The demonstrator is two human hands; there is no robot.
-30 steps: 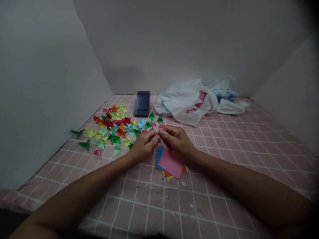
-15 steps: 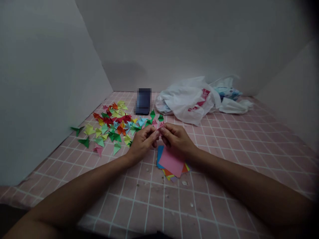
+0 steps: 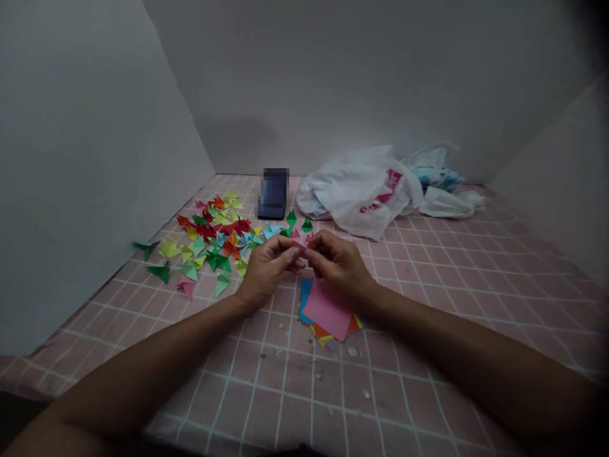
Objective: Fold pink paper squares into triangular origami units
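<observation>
Between my two hands is a small folded piece of pink paper (image 3: 299, 245), mostly covered by the fingers. My left hand (image 3: 272, 263) pinches its left side between thumb and fingers. From the right, my right hand (image 3: 339, 261) pinches the other side, its fingertips close to those of the left. Just below the hands, a stack of square coloured paper (image 3: 328, 311) lies on the cloth, a pink sheet on top and blue, orange and yellow corners showing. Many folded paper pieces (image 3: 219, 231) in several colours are spread to the left of my left hand.
A dark upright phone-like object (image 3: 273, 193), blurred out, stands near the back wall. Right of it lies a crumpled white plastic bag (image 3: 361, 190), with another bag (image 3: 442, 184) beside it. Pink checked cloth (image 3: 451, 279) covers the surface, with walls at the back and both sides.
My fingers have shifted slightly on the pink paper, which has turned and sits a little further left. My left hand has moved slightly left. The other things stay in place.
</observation>
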